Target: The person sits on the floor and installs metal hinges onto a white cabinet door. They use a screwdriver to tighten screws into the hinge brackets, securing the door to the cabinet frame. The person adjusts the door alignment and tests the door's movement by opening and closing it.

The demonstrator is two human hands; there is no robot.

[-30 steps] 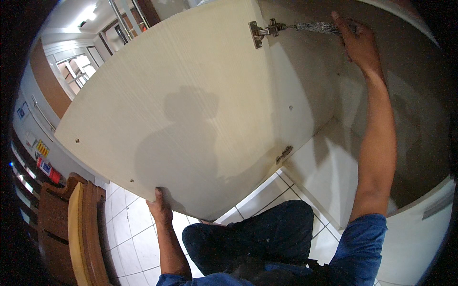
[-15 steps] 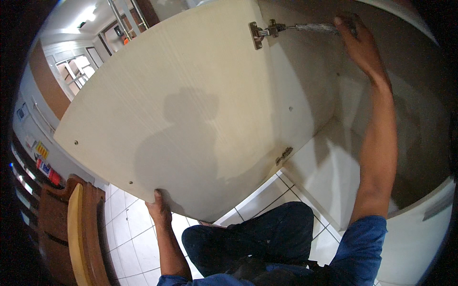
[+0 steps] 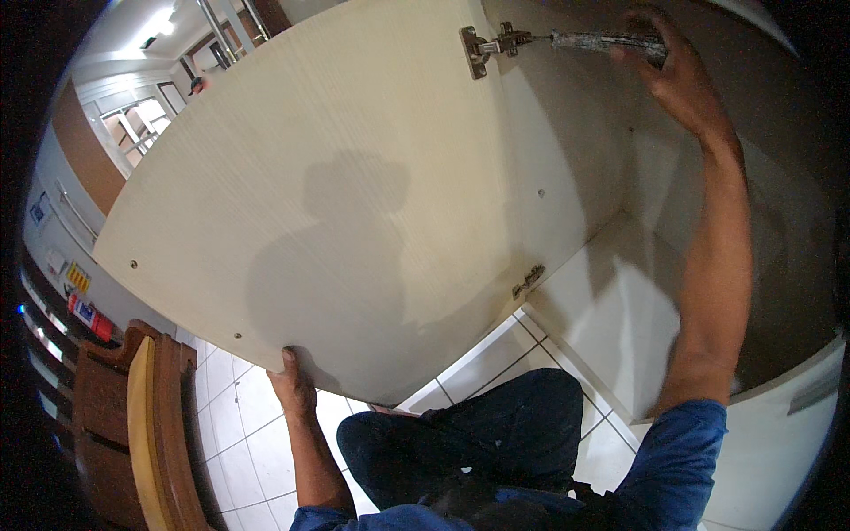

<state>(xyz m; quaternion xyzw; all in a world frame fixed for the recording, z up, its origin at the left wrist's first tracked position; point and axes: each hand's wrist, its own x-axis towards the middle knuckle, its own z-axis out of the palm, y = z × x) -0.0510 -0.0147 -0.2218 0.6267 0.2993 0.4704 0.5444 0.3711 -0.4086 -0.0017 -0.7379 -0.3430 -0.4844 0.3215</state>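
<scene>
A pale cabinet door [image 3: 354,115] stands open in front of me. My left hand [image 3: 292,380] grips its lower edge, thumb on the inner face and the other fingers hidden behind. At the upper right, my right hand [image 3: 682,80] holds a screwdriver [image 3: 602,41] by its clear, worn handle, fingers around the rear end. Its thin shaft points left to the upper metal hinge [image 3: 485,50], at the plate on the cabinet's side wall; whether the tip sits in a screw cannot be made out. A lower hinge [image 3: 529,281] joins door and cabinet near the bottom.
The cabinet interior [image 3: 655,186] surrounds my right forearm. White floor tiles [image 3: 248,425] lie below, beside my bent legs [image 3: 478,434]. A brown wooden bench [image 3: 115,416] stands at left. Far behind the door, part of a person [image 3: 197,85] shows.
My right hand has shifted slightly right and its fingers have turned on the screwdriver handle, baring its rear end. My left hand keeps its hold. A person has come into view far off.
</scene>
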